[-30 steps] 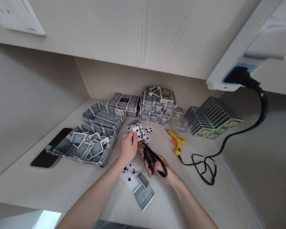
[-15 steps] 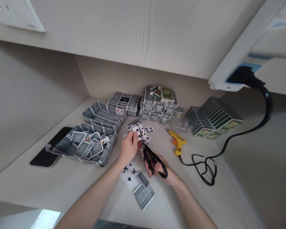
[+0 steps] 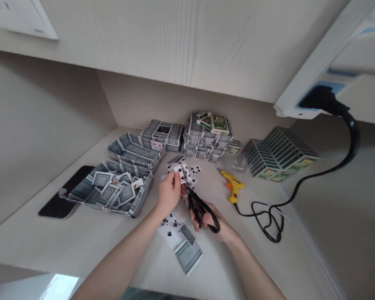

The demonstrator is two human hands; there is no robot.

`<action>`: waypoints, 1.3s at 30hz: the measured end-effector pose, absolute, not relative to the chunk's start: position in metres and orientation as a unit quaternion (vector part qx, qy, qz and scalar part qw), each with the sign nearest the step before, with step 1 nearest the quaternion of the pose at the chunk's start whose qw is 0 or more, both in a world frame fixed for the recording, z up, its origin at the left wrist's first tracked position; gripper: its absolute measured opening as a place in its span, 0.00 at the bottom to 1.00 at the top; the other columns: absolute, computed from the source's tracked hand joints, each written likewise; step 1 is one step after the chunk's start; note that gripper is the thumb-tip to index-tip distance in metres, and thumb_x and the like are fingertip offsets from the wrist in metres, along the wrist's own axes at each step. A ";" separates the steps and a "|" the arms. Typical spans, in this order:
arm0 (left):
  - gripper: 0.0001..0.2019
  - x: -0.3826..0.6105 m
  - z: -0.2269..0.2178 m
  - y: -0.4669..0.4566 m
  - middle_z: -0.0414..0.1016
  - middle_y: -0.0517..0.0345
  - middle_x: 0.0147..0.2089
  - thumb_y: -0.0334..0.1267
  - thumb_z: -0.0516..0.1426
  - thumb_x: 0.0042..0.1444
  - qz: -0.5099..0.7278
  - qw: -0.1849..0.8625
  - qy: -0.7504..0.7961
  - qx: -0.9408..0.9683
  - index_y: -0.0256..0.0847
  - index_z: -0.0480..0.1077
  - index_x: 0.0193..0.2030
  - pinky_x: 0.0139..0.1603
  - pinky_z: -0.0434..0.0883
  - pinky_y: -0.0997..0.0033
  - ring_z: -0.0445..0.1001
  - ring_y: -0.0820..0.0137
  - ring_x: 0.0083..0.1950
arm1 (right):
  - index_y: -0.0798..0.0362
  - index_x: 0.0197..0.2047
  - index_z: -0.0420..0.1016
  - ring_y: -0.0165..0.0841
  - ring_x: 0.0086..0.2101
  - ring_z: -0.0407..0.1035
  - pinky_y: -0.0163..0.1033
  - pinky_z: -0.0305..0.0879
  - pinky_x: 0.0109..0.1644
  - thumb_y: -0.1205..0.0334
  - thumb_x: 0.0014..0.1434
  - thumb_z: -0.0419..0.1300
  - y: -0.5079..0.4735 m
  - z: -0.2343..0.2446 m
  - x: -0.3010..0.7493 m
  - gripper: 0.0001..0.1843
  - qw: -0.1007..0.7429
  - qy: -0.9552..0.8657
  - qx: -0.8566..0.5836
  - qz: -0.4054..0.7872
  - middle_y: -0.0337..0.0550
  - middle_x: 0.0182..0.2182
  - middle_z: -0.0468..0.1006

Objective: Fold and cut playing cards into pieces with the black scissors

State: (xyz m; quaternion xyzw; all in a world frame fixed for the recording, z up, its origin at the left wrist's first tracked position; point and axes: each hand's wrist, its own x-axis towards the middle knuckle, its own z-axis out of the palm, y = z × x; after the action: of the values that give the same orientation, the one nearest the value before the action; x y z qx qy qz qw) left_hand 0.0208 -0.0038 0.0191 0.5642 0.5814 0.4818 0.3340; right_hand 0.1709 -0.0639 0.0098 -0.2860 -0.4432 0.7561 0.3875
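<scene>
My left hand (image 3: 169,191) pinches a spade playing card (image 3: 180,172) between thumb and fingers, face side up. My right hand (image 3: 208,221) has its fingers through the handles of black scissors (image 3: 197,204); the blades are parted, with the card between them. More spade cards (image 3: 195,169) lie on the desk just behind the cut. Below my wrists rest other loose cards, one face up (image 3: 169,234) and one back up (image 3: 189,256). Some fingers of my right hand are hidden behind the scissors.
An open box made of cards (image 3: 137,206) holds loose cards at left, over a black phone (image 3: 58,208). Card-built cases (image 3: 203,143) stand at the back. A yellow glue gun (image 3: 234,187) lies right, its black cord (image 3: 303,183) rising to a power strip. Stacked card packs (image 3: 287,148) stand behind.
My hands, the card and the scissors keep almost the same place. The view has shifted very slightly.
</scene>
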 end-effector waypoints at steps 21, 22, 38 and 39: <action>0.15 0.021 0.016 -0.004 0.65 0.64 0.15 0.43 0.44 0.57 0.471 0.305 0.590 0.581 0.41 0.57 0.22 0.20 0.61 0.77 0.68 0.74 0.17 | 0.56 0.48 0.64 0.25 0.22 0.55 0.33 0.54 0.23 0.40 0.39 0.63 -0.064 0.008 0.170 0.38 0.386 -0.441 -0.274 0.763 0.40 0.27 0.64; 0.15 0.021 0.017 -0.004 0.65 0.64 0.14 0.43 0.44 0.57 0.469 0.304 0.591 0.582 0.41 0.57 0.21 0.20 0.61 0.78 0.68 0.74 0.17 | 0.56 0.49 0.64 0.25 0.22 0.55 0.33 0.54 0.23 0.40 0.39 0.63 -0.064 0.008 0.170 0.38 0.386 -0.440 -0.275 0.763 0.40 0.27 0.64; 0.16 0.022 0.013 -0.003 0.64 0.65 0.14 0.43 0.45 0.56 0.476 0.281 0.597 0.582 0.40 0.57 0.20 0.21 0.60 0.78 0.66 0.76 0.17 | 0.57 0.47 0.65 0.24 0.21 0.56 0.33 0.54 0.22 0.38 0.40 0.61 -0.065 0.005 0.169 0.38 0.391 -0.438 -0.280 0.759 0.40 0.28 0.64; 0.16 0.022 0.012 -0.003 0.64 0.65 0.14 0.43 0.45 0.56 0.476 0.276 0.598 0.582 0.40 0.57 0.20 0.21 0.59 0.78 0.66 0.76 0.17 | 0.57 0.47 0.65 0.24 0.21 0.56 0.33 0.54 0.22 0.38 0.40 0.61 -0.065 0.005 0.168 0.37 0.393 -0.435 -0.279 0.761 0.40 0.28 0.64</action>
State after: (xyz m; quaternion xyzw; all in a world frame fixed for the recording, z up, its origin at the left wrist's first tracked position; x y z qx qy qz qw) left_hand 0.0221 -0.0029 0.0120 0.5821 0.5984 0.4763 0.2761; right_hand 0.1681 -0.0649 0.0050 -0.2793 -0.4351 0.7606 0.3926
